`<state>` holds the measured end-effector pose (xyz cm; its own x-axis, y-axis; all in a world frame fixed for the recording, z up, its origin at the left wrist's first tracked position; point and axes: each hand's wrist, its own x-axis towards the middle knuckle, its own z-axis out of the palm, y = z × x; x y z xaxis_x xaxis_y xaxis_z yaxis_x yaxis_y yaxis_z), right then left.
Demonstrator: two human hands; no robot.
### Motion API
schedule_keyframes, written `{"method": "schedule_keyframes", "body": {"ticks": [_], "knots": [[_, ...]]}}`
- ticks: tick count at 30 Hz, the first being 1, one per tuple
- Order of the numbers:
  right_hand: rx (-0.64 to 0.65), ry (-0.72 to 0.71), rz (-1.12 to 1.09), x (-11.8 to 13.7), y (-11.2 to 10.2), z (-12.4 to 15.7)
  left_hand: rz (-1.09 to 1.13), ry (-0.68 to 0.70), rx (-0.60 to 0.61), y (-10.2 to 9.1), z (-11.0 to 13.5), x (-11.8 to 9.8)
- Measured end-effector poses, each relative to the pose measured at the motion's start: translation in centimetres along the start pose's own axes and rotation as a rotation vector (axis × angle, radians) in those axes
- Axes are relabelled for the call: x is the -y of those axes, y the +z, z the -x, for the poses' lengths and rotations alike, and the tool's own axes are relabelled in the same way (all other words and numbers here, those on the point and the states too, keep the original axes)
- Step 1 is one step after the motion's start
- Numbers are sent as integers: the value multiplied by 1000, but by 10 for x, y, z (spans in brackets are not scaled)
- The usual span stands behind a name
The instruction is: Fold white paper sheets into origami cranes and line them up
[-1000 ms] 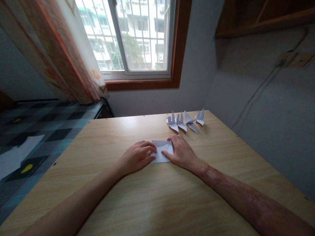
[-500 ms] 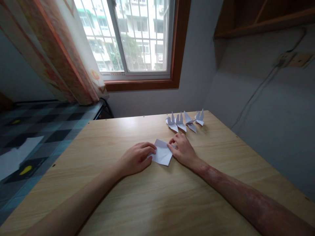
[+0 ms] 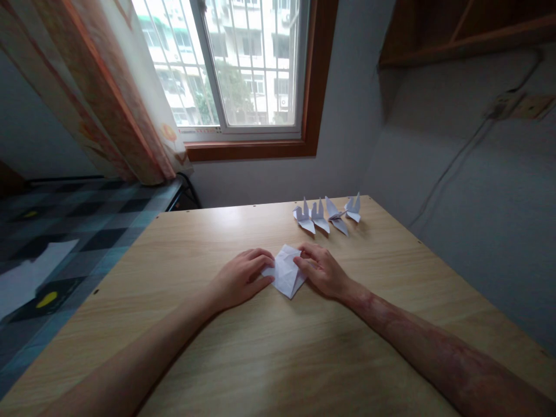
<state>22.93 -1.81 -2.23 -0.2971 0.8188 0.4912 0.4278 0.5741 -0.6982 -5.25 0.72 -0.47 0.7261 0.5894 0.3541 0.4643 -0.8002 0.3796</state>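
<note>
A folded sheet of white paper (image 3: pixel 286 272) lies on the wooden table, its creases and layered flaps facing up. My left hand (image 3: pixel 243 279) grips its left corner between thumb and fingers. On the opposite side, my right hand (image 3: pixel 322 269) holds the right edge, thumb on top of the paper. Fingers partly cover both side corners. Beyond my right hand stand several white origami cranes (image 3: pixel 320 217) in a row, apart from the hands.
The light wooden table (image 3: pixel 208 359) reaches back toward the wall under a barred window (image 3: pixel 256 69). At left is a checked cloth surface (image 3: pixel 99 202) with white sheets (image 3: pixel 35 275) on it. A wooden shelf (image 3: pixel 469 46) juts out upper right.
The folded paper has turned between my hands, so its near corner points more toward me and a flap shows on its right. My right thumb has shifted slightly left and down.
</note>
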Motion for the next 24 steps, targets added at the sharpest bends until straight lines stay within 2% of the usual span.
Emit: {"method": "schedule_keyframes", "body": {"ticks": [6, 9, 16, 19, 24], "knots": [[277, -182, -40, 10, -7, -3, -2, 15, 2, 1, 0, 1], [356, -270, 6, 15, -7, -3, 5, 23, -4, 0, 0, 0], [306, -277, 217, 18, -5, 0, 25, 30, -31, -1, -2, 0], [312, -297, 209, 19, -5, 1, 17, 50, -24, 1, -3, 3], [284, -246, 203, 19, -3, 4, 25, 26, 9, -2, -2, -1]]}}
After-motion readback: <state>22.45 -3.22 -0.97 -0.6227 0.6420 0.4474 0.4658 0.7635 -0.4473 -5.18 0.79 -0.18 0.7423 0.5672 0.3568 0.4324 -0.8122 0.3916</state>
